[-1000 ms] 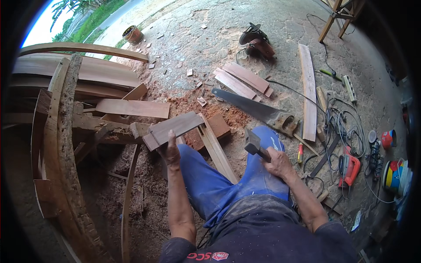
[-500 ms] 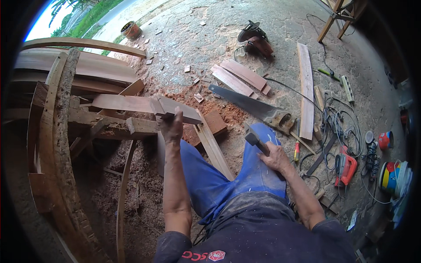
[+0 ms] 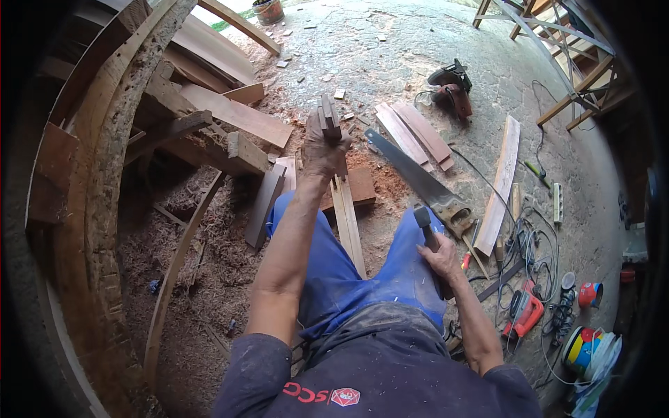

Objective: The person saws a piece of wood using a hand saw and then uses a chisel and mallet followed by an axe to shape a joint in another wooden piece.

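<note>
My left hand [image 3: 326, 155] is raised ahead of my left knee, closed around a dark wooden piece [image 3: 327, 115] seen nearly end-on, with a notched or stepped top. The palm hides its lower part. My right hand [image 3: 439, 255] rests on my right thigh, wrapped round the handle of a hammer [image 3: 422, 216] whose dark head points away from me. Between my legs lies a pale grooved wooden strip [image 3: 345, 221], its far end by a reddish-brown block [image 3: 361, 187].
A wooden frame [image 3: 104, 160] rises at the left, beside a short beam end [image 3: 245, 153]. Ahead lie a handsaw [image 3: 411, 171], reddish planks [image 3: 421, 132] and a circular saw [image 3: 453, 90]. A long board [image 3: 499, 184], tangled cables [image 3: 533, 244] and a red power tool [image 3: 526, 310] lie at the right.
My left hand has moved right and away from the frame, turning the wooden piece from lengthwise to end-on. My right hand keeps the hammer on my thigh. The view has shifted.
</note>
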Tool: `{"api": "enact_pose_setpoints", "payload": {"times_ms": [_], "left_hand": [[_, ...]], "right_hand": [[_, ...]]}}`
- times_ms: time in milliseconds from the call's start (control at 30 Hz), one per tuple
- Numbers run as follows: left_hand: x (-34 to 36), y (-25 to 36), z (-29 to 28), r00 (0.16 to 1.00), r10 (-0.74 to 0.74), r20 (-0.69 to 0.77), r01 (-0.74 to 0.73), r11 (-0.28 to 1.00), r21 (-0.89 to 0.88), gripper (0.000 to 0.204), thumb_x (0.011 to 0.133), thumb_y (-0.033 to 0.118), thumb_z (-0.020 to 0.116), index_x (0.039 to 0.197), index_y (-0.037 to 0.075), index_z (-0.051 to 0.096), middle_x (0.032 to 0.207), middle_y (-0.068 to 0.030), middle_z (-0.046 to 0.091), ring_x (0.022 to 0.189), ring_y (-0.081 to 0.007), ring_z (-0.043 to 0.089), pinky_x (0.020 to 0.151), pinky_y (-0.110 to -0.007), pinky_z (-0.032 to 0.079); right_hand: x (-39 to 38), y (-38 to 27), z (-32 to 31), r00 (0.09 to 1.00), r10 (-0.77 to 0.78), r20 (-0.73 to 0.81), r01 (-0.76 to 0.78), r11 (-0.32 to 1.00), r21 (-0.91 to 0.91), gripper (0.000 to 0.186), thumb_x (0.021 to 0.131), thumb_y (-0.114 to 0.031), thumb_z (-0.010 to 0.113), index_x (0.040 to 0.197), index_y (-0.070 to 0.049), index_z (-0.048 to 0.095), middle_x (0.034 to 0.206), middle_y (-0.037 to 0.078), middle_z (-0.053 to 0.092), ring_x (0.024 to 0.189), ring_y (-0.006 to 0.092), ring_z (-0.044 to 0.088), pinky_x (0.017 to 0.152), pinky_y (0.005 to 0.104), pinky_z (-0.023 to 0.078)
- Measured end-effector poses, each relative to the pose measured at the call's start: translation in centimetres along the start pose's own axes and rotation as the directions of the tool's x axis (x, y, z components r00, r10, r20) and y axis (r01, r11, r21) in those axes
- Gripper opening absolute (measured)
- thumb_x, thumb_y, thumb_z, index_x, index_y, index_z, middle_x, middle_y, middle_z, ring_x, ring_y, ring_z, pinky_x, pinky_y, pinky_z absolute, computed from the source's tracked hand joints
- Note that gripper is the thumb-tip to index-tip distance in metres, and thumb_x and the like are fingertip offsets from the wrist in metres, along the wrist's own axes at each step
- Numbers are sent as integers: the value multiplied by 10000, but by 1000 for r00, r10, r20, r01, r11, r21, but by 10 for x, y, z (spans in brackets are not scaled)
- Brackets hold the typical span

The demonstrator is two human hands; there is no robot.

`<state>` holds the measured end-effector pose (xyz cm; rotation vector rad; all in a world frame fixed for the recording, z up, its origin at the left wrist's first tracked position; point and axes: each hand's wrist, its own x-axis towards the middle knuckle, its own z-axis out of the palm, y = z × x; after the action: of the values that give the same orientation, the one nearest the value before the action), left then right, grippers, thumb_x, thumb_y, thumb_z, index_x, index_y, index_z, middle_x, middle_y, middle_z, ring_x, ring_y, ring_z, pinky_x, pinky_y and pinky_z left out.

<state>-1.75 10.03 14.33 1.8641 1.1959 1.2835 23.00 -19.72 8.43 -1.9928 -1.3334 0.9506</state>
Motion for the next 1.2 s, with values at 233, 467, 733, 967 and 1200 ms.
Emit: {"api": "enact_pose_setpoints", "payload": {"times_ms": [233,467,733,967,1200], "left_hand": [[-7,1,2,994,102,40,-107,985,137,578,795,117,764,1276,55,449,1079,-92,553,977,-239,588,871,-382,514],[2,-15,20,995,74,65,-73,997,-14,527,848,46,709,1311,44,456,1220,-65,574,1089,-184,586,957,-348,505],[-7,-9,13,980,-107,166,163,915,-369,390,836,-17,781,1190,49,632,1113,-42,753,1044,-150,700,924,-312,542],[-6,-26,17,975,-187,118,201,971,-129,255,830,17,815,1044,61,684,979,-24,754,931,-107,702,854,-295,543],[-8,-38,-2,961,-229,157,260,941,-215,717,952,87,702,1567,26,338,1383,-132,587,1173,-224,608,996,-367,510]], "right_hand": [[20,-74,-17,982,12,188,-92,902,421,430,874,-253,768,1145,2,554,920,118,666,731,197,642,712,398,539],[60,-198,-60,788,-609,-92,593,790,-155,415,924,-178,682,1257,-21,490,935,250,663,802,428,690,706,496,548],[100,-298,-60,843,-464,272,533,654,-537,213,905,-39,558,1103,-32,480,892,254,701,914,437,707,778,542,533],[98,-265,-73,849,-489,201,526,751,-398,300,901,-102,613,1149,-8,471,1005,252,702,1001,415,705,830,505,574],[-9,-62,-39,992,-100,-73,87,981,-172,562,898,-253,650,1344,-8,412,1117,300,667,1033,488,665,869,540,555]]}}
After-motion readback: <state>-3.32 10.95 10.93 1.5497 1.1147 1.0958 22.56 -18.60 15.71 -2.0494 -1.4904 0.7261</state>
